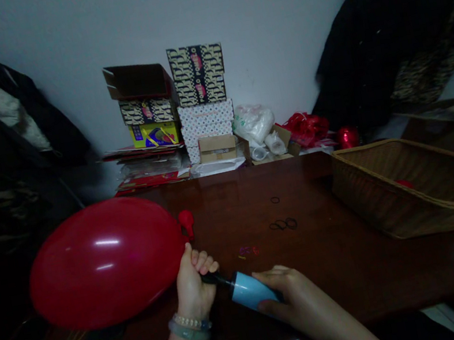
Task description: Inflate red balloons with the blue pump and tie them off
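Red balloon (107, 264) at left of frame, neck end inside left hand's (195, 284) closed fist; right hand (292, 293) wrapped round blue pump (250, 290), lower centre; best keep neck pinched snug, pump aligned

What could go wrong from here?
The red balloon already looks taut, so more air might burst it. The left hand grips right where the balloon's neck meets the pump; if that grip loosened, the balloon could slip off and deflate. Black bands lie loose on the table and might get brushed aside by the right hand.
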Action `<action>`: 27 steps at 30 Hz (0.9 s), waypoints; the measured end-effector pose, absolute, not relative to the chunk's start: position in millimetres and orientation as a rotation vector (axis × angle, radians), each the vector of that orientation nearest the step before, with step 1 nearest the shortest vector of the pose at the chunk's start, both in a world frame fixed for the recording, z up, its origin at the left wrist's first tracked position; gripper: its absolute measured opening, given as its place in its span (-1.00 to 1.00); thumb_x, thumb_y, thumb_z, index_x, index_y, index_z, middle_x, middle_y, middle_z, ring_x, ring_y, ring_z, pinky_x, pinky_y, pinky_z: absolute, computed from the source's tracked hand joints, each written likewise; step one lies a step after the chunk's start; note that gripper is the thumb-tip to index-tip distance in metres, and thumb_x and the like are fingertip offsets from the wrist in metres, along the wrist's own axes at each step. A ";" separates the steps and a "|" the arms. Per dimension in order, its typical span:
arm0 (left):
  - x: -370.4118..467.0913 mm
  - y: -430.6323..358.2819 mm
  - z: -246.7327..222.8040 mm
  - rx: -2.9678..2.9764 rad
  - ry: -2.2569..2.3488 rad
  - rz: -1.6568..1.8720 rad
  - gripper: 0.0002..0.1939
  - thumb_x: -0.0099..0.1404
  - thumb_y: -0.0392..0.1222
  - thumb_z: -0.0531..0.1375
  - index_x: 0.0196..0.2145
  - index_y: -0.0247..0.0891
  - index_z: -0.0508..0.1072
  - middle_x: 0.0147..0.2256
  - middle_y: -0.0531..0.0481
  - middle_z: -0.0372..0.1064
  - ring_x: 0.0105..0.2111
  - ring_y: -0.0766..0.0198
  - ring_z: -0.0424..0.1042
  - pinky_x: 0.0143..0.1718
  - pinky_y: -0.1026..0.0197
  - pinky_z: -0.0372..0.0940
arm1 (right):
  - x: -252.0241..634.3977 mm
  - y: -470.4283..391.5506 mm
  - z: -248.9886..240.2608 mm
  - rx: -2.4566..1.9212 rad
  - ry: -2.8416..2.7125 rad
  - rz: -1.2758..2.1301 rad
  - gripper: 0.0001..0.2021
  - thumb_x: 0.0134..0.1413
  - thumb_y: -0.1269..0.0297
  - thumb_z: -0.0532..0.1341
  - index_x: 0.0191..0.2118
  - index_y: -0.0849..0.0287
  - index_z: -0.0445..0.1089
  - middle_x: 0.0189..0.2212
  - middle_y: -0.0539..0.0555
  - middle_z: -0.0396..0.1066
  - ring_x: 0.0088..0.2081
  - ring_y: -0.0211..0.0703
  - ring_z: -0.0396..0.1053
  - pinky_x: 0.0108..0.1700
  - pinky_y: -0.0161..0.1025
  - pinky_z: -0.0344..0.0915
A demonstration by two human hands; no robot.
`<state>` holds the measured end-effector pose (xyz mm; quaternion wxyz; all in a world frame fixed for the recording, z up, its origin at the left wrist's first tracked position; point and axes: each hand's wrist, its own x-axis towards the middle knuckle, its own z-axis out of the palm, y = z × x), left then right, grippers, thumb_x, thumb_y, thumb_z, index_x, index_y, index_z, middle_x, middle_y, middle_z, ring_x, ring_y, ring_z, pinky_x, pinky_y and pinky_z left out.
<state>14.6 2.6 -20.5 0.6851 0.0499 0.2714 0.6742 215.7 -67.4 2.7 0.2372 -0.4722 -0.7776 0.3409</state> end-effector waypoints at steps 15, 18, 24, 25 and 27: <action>23.9 4.2 -24.4 0.069 0.666 1.513 -0.56 0.28 -0.16 0.15 -0.63 -0.24 0.01 -0.73 0.23 -0.14 -0.78 0.50 -0.09 -0.71 0.35 -0.11 | 214.7 -63.0 -6.6 -1.343 -2.116 0.962 -0.61 -0.08 0.29 0.33 -0.04 0.01 0.43 -0.17 -0.02 0.49 -0.14 -0.09 0.39 -0.09 -0.27 0.19; 22.7 2.3 -21.5 0.071 0.667 1.512 -0.55 0.28 -0.15 0.15 -0.64 -0.23 -0.01 -0.74 0.22 -0.15 -0.78 0.50 -0.10 -0.72 0.34 -0.12 | 214.0 -64.6 -8.2 -1.340 -2.112 0.965 -0.55 -0.11 0.29 0.36 0.00 -0.01 0.42 -0.13 -0.01 0.48 -0.12 -0.07 0.38 -0.07 -0.26 0.19; 11.7 2.2 -13.6 0.100 0.584 1.493 -0.53 0.26 -0.16 0.17 -0.65 -0.22 -0.04 -0.74 0.22 -0.15 -0.77 0.48 -0.09 -0.70 0.32 -0.10 | 216.3 -65.2 -1.2 -1.265 -2.119 0.986 -0.52 -0.07 0.30 0.35 0.04 -0.02 0.39 -0.07 -0.02 0.46 -0.07 -0.08 0.36 -0.01 -0.26 0.17; 10.5 2.3 -12.5 0.100 0.580 1.489 -0.53 0.26 -0.17 0.17 -0.64 -0.22 -0.04 -0.74 0.22 -0.15 -0.77 0.48 -0.08 -0.70 0.32 -0.09 | 216.9 -64.8 -0.3 -1.257 -2.119 0.991 -0.52 -0.07 0.30 0.35 0.04 -0.03 0.39 -0.08 -0.04 0.47 -0.08 -0.09 0.37 -0.01 -0.27 0.17; 9.8 2.4 -11.1 0.096 0.586 1.481 -0.54 0.27 -0.17 0.16 -0.64 -0.23 -0.03 -0.74 0.22 -0.15 -0.77 0.48 -0.08 -0.70 0.32 -0.09 | 217.6 -64.3 0.3 -1.253 -2.117 0.997 -0.53 -0.07 0.31 0.36 0.03 -0.06 0.39 -0.10 -0.08 0.48 -0.10 -0.12 0.38 -0.03 -0.29 0.17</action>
